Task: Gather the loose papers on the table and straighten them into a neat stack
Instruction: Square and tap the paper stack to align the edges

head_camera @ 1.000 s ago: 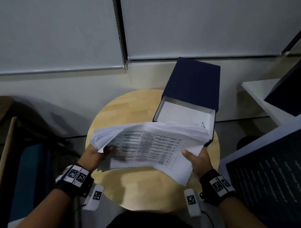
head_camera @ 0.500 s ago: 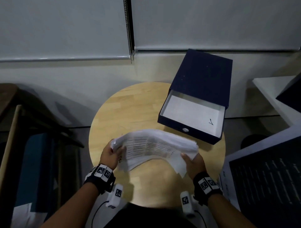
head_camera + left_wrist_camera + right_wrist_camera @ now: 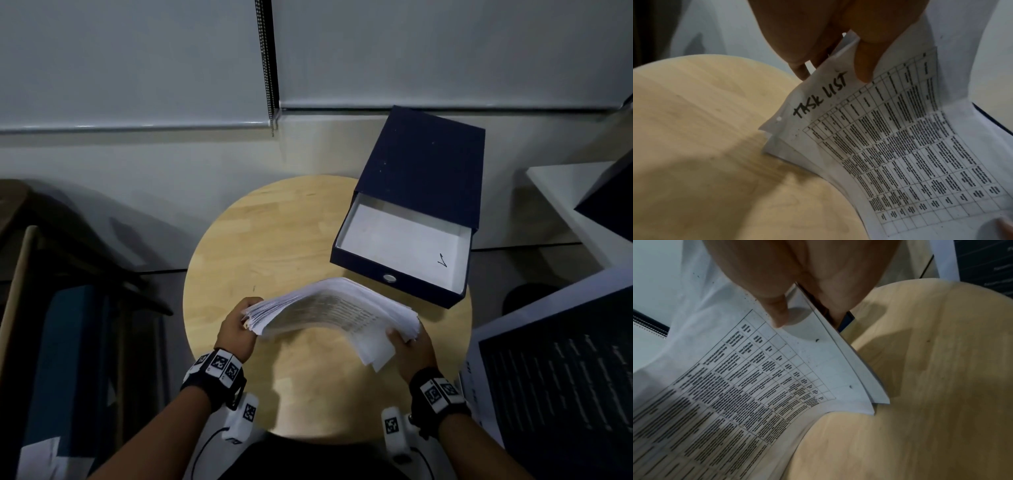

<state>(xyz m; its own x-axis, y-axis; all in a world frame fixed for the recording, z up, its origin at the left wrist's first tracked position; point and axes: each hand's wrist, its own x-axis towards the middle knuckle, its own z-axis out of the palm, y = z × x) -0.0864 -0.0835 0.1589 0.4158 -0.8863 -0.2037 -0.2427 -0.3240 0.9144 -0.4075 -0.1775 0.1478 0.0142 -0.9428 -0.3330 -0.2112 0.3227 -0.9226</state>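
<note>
A thick bundle of white papers point(image 3: 329, 308) with a printed table on the front sheet stands on its long edge on the round wooden table point(image 3: 274, 240), bowed in the middle. My left hand point(image 3: 239, 325) grips its left end and my right hand point(image 3: 409, 342) grips its right end. In the left wrist view the front sheet point(image 3: 910, 146) reads "TASK LIST", with my thumb point(image 3: 865, 61) pinching it. In the right wrist view my thumb point(image 3: 774, 308) presses the papers point(image 3: 756, 378). A few sheet corners stick out at the lower right.
A dark blue drawer box point(image 3: 411, 205) sits on the table's right side, its drawer pulled out and showing a white bottom. A dark board with print point(image 3: 565, 394) stands at the right. A chair point(image 3: 51, 308) is on the left.
The papers went from a loose, wide spread held near the box to a tighter bundle lowered onto the table. Both hands have moved closer together.
</note>
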